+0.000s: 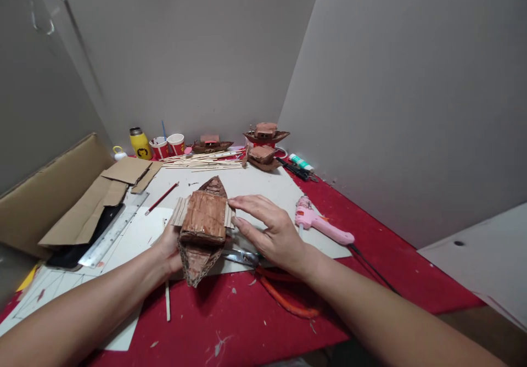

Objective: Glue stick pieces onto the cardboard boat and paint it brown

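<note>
Head view — left hand [169, 246] cupped under the cardboard boat [204, 213], right hand [275, 232] half-open, fingertips at its side flap [229, 216] — pressing too hard could pop that loose.

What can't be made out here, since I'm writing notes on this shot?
All in the head view:
- Left hand: fingertips hidden behind the held boat.
- Boat: underside turned away from the camera.
- Scissors: blade tips hidden behind the boat, part of the handles behind the right hand and forearm.
- Ruler: numbers too small to read.
- Glue gun: far end of its cord hidden by the right forearm.
</note>
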`<state>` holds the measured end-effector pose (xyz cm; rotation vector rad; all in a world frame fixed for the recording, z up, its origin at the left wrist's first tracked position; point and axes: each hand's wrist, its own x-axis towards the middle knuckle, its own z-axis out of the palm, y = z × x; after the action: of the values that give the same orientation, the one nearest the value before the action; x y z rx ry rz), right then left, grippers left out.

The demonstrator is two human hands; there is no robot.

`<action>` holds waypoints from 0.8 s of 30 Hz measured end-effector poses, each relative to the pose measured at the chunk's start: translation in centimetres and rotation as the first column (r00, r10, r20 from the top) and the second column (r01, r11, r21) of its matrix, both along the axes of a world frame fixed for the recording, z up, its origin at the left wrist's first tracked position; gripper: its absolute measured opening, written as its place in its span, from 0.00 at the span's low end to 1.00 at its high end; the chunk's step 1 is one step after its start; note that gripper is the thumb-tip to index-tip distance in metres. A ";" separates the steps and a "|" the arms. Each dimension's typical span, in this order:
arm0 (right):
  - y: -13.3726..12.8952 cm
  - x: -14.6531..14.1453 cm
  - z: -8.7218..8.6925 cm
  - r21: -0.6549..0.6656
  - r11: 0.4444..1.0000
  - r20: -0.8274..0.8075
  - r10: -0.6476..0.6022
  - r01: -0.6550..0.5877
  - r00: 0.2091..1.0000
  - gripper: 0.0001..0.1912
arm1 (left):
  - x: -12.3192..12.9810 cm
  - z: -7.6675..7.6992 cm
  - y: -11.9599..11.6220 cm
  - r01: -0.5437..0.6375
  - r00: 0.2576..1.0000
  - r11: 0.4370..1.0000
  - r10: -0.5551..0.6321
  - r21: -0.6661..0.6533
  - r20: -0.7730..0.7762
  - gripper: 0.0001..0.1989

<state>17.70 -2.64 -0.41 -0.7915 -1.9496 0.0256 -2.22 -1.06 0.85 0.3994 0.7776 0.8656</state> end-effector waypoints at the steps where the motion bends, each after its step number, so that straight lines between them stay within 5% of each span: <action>1: 0.0 0.0 0.0 0.001 1.000 0.000 -0.003 0.003 1.000 0.13 | 0.0 0.0 0.0 0.003 1.000 1.000 -0.003 -0.003 -0.005 0.21; 13: -0.2 0.2 0.3 -0.050 0.998 -0.049 -0.034 0.032 0.998 0.13 | -0.2 0.5 0.3 -0.097 0.995 0.994 0.096 -0.055 -0.034 0.25; 19: -0.3 0.7 1.2 -0.207 0.978 -0.245 -0.073 0.021 0.967 0.12 | -1.3 1.5 0.5 0.123 0.989 0.988 -0.130 -0.095 -0.069 0.26; 24: -0.2 0.8 1.1 -0.183 0.983 -0.245 -0.056 0.010 0.968 0.12 | -2.1 0.6 1.1 0.226 0.973 0.971 -0.229 -0.071 -0.032 0.24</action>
<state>18.48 -2.86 0.66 -0.8947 -1.7102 0.2738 -4.27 0.07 1.42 0.4383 0.7782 0.6167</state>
